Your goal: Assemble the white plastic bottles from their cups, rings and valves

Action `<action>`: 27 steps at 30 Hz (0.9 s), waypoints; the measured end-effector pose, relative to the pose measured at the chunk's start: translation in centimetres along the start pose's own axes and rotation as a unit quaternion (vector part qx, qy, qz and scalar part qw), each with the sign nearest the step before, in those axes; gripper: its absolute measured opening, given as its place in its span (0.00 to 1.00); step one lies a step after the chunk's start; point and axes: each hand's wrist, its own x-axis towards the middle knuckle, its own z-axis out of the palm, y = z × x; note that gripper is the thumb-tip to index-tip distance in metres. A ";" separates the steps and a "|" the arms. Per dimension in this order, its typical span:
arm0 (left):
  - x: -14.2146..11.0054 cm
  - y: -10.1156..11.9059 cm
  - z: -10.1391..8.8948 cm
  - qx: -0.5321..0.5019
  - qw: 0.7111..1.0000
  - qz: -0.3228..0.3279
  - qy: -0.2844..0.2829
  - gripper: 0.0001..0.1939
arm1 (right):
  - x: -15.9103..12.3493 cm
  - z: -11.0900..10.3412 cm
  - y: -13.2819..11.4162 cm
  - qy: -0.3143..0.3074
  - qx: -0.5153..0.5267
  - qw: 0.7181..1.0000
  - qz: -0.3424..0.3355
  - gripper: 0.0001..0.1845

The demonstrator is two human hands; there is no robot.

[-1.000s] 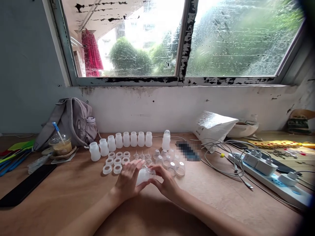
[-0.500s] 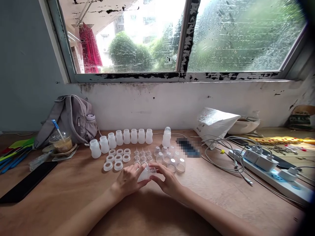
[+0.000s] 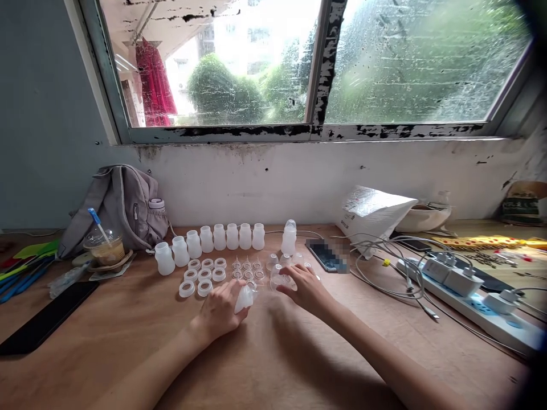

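My left hand [image 3: 222, 307] is wrapped round a frosted white baby bottle [image 3: 244, 300], tilted, with a clear teat at its end. My right hand [image 3: 305, 288] hovers over the clear dome caps [image 3: 277, 280], fingers curved and apart; whether a fingertip touches a cap I cannot tell. Part of the cap group is hidden behind that hand. Beyond my left hand lie several clear teats [image 3: 247, 266] in rows. White collar rings [image 3: 205, 287] sit in rows left of the teats.
Frosted bottles [image 3: 219, 237] stand open in a row at the back. One capped bottle [image 3: 289, 238] stands right of them, near a phone [image 3: 322, 256]. Cables [image 3: 384, 273] and a power strip [image 3: 478, 307] lie right. A drink cup [image 3: 106, 247] and backpack [image 3: 128, 199] are left.
My right hand has let go of the bottle and moved right and slightly away, over the dome caps. My left hand still holds the bottle in about the same place.
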 end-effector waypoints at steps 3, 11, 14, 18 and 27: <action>0.0 0.2 0.1 0.040 0.999 0.008 0.005 0.16 | -0.1 0.5 0.5 -0.042 -0.061 0.997 -0.006 0.10; -0.1 0.0 0.2 0.023 0.999 0.014 0.046 0.21 | -0.6 -0.1 -1.9 -0.011 0.138 0.990 -0.020 0.12; -0.2 0.6 0.3 0.019 0.998 0.025 0.051 0.20 | -1.4 -0.1 -4.0 -0.097 0.308 0.947 -0.003 0.16; -0.4 1.6 0.6 0.046 0.998 0.026 0.044 0.20 | -2.3 1.0 -5.5 -0.130 0.402 0.904 0.057 0.18; -0.4 1.5 0.9 0.072 0.995 0.042 0.047 0.23 | -2.4 2.4 -5.6 -0.170 0.460 0.866 0.098 0.15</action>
